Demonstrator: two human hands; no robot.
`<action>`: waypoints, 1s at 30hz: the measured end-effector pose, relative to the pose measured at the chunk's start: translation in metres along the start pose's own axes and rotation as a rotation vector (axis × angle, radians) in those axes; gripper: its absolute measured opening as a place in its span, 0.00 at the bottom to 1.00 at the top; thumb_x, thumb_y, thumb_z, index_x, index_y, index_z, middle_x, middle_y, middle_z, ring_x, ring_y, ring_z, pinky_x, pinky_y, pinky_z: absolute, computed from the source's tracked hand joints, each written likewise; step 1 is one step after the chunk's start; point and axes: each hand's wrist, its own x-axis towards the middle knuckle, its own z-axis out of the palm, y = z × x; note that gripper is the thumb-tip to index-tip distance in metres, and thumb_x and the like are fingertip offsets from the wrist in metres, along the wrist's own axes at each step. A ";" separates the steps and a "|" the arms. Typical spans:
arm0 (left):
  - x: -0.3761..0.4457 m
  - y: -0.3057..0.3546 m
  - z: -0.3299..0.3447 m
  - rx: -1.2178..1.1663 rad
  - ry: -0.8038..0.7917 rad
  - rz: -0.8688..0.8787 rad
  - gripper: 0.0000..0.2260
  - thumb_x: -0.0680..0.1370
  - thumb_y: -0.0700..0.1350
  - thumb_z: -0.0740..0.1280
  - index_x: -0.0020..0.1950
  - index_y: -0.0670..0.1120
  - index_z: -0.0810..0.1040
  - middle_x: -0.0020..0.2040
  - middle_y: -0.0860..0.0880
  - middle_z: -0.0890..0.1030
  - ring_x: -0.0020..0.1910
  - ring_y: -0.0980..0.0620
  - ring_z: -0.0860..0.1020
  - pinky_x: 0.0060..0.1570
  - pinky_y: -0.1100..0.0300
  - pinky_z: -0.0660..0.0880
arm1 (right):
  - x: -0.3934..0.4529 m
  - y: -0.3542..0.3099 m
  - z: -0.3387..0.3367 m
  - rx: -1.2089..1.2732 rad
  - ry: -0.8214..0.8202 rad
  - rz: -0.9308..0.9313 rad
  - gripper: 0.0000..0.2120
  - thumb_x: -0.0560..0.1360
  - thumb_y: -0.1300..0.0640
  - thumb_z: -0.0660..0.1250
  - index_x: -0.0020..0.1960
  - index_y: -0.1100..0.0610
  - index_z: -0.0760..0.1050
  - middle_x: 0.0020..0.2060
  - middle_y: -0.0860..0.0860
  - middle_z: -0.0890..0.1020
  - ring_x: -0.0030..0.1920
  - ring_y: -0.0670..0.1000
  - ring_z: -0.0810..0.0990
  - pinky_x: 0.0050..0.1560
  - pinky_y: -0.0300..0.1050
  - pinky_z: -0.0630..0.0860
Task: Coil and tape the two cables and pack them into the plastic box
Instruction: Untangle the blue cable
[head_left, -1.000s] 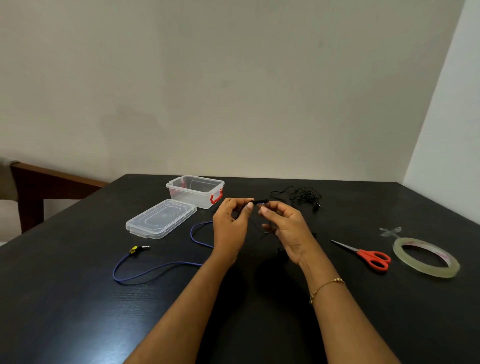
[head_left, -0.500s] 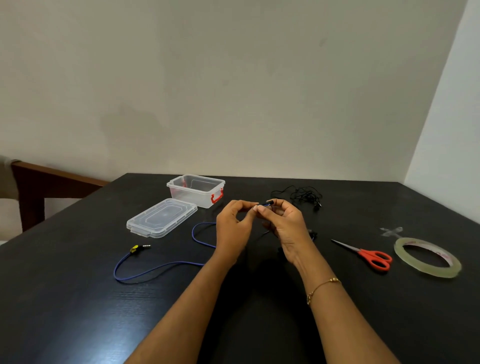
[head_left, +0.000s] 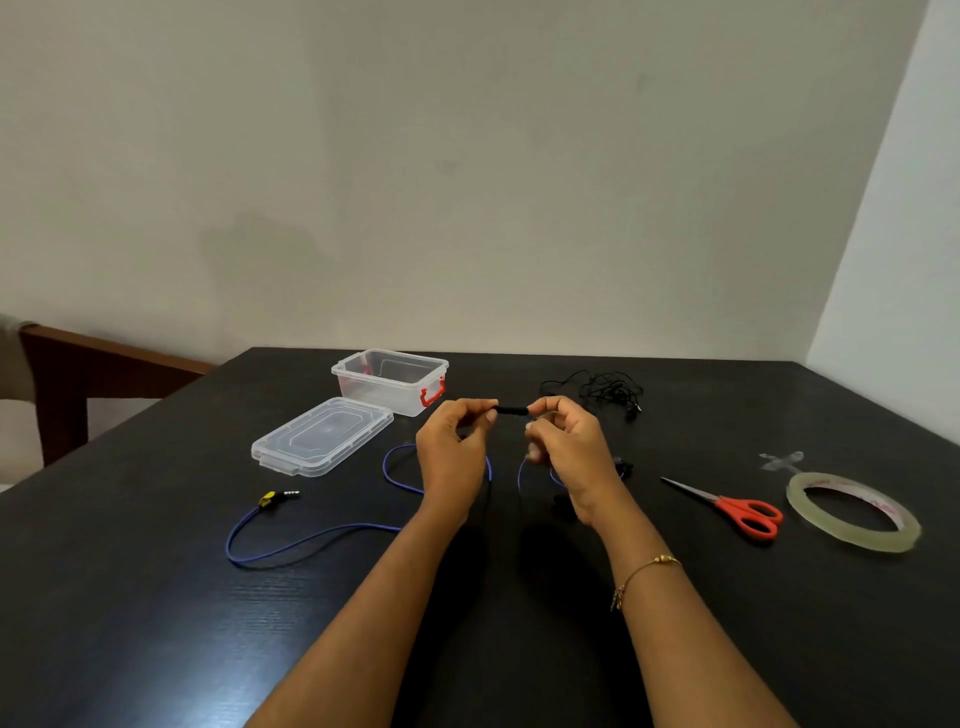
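Note:
My left hand (head_left: 451, 453) and my right hand (head_left: 569, 449) are raised side by side over the table's middle, both pinching a short black connector piece (head_left: 511, 410) of the blue cable (head_left: 311, 538). Blue loops hang below both hands. The cable's far end, a yellow-and-black jack plug (head_left: 275, 497), lies on the table to the left. A thin black cable (head_left: 602, 391) sits tangled behind my right hand. The clear plastic box (head_left: 390, 381) with red latches stands open at the back left, its lid (head_left: 322, 435) lying in front of it.
Red-handled scissors (head_left: 737, 512) lie to the right of my right hand, with a roll of clear tape (head_left: 852, 512) beyond them and a loose tape scrap (head_left: 782, 460) behind it. A wooden chair (head_left: 78, 374) stands past the black table's left edge.
My hands met at the black connector, then drew slightly apart, so the connector shows stretched between the fingertips. Blue loops now hang under both hands.

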 end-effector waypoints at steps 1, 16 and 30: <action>0.000 0.000 0.000 0.011 0.011 0.006 0.07 0.75 0.37 0.66 0.52 0.43 0.80 0.46 0.53 0.76 0.42 0.64 0.73 0.38 0.76 0.70 | 0.000 -0.001 -0.001 -0.016 0.011 -0.008 0.08 0.75 0.68 0.60 0.47 0.57 0.74 0.32 0.51 0.74 0.30 0.45 0.72 0.35 0.37 0.73; -0.001 -0.003 0.003 0.019 0.014 -0.003 0.05 0.76 0.41 0.65 0.51 0.44 0.78 0.44 0.52 0.77 0.41 0.61 0.74 0.37 0.73 0.70 | -0.001 -0.001 -0.003 0.001 0.066 -0.018 0.08 0.78 0.61 0.60 0.43 0.55 0.77 0.35 0.51 0.78 0.35 0.47 0.76 0.41 0.41 0.76; 0.001 -0.004 0.006 -0.128 -0.112 -0.145 0.04 0.77 0.42 0.63 0.46 0.45 0.77 0.39 0.53 0.77 0.40 0.58 0.75 0.40 0.68 0.71 | 0.000 0.001 -0.005 -0.165 0.106 -0.241 0.05 0.72 0.63 0.68 0.43 0.54 0.79 0.37 0.48 0.81 0.39 0.43 0.78 0.42 0.35 0.76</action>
